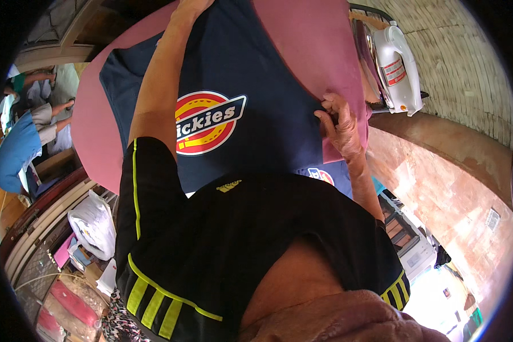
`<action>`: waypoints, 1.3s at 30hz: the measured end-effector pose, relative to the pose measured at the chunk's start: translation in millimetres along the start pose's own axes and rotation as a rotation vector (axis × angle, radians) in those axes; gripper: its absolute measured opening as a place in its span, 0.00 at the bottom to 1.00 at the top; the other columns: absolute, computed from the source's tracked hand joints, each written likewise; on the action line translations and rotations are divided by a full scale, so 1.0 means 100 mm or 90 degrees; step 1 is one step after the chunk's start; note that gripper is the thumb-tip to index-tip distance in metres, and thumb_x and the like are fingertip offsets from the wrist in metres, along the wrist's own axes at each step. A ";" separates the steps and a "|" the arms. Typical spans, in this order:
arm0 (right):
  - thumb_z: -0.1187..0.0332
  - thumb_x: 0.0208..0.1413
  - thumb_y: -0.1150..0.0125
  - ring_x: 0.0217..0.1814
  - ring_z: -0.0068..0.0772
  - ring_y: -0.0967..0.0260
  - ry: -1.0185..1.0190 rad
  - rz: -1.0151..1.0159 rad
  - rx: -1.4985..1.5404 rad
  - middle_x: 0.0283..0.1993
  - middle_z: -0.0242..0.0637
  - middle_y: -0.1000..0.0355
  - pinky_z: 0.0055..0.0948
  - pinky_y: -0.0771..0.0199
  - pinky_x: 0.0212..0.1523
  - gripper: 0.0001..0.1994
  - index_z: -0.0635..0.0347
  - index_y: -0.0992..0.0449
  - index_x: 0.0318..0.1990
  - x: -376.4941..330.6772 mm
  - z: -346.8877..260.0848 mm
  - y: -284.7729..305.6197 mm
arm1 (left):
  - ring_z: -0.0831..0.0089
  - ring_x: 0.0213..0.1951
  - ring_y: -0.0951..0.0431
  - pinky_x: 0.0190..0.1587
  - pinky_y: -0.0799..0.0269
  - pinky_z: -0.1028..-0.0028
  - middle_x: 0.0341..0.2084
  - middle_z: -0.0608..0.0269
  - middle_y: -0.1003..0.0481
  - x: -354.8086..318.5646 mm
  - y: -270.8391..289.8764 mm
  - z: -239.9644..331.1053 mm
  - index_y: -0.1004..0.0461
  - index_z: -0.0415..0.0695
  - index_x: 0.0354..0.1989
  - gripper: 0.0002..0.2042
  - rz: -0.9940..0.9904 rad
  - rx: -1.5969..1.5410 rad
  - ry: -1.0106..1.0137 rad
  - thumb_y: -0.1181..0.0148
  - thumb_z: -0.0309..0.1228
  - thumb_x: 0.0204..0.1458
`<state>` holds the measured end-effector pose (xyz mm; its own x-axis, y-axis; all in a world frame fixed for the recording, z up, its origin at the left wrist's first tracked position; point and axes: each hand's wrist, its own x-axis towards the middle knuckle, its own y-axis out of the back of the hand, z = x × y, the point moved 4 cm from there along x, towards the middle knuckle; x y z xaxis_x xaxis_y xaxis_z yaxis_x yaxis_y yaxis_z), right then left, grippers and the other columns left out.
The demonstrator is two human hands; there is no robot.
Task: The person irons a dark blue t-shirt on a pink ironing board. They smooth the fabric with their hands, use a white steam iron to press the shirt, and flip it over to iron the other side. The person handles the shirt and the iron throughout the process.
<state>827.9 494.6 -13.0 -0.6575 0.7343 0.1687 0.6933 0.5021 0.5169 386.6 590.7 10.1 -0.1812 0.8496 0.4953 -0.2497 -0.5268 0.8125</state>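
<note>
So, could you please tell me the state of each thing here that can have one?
Navy T-shirt: spread flat on the pink ironing board, print facing up.
Left hand: stretched to the shirt's far end, pressed on the cloth.
Right hand: pinching the shirt's edge at the board's side.
White iron: parked beside the board, untouched.
White plastic bag: lying crumpled, lower left.

Navy shirt, red-yellow badge; pink board; white iron.
</note>
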 end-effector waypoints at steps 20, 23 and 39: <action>0.83 0.52 0.36 0.40 0.42 0.27 0.129 0.044 -0.238 0.37 0.40 0.24 0.38 0.26 0.42 0.12 0.56 0.20 0.43 0.08 -0.34 -0.06 | 0.55 0.53 0.33 0.52 0.39 0.51 0.49 0.55 0.29 -0.41 0.44 0.92 0.22 0.46 0.47 0.21 0.019 0.095 -0.050 0.37 0.48 0.52; 0.83 0.53 0.38 0.40 0.42 0.26 0.139 0.054 -0.242 0.38 0.39 0.24 0.37 0.26 0.43 0.12 0.57 0.20 0.43 0.02 -0.36 -0.08 | 0.52 0.62 0.37 0.59 0.42 0.48 0.59 0.48 0.34 -0.92 0.37 1.03 0.30 0.40 0.58 0.34 0.085 0.058 -0.121 0.43 0.56 0.53; 0.74 0.54 0.33 0.47 0.45 0.23 0.205 -0.018 -0.177 0.47 0.45 0.22 0.37 0.24 0.49 0.10 0.61 0.19 0.44 1.18 -1.50 -1.29 | 0.48 0.55 0.27 0.62 0.35 0.52 0.49 0.47 0.24 -1.99 1.95 -1.91 0.30 0.42 0.59 0.21 -0.188 0.005 -0.012 0.41 0.37 0.59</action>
<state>616.1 448.1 65.9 -0.7640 0.5195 0.3825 0.5973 0.3455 0.7238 192.8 314.2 10.8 -0.0835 0.9666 0.2422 -0.2815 -0.2560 0.9248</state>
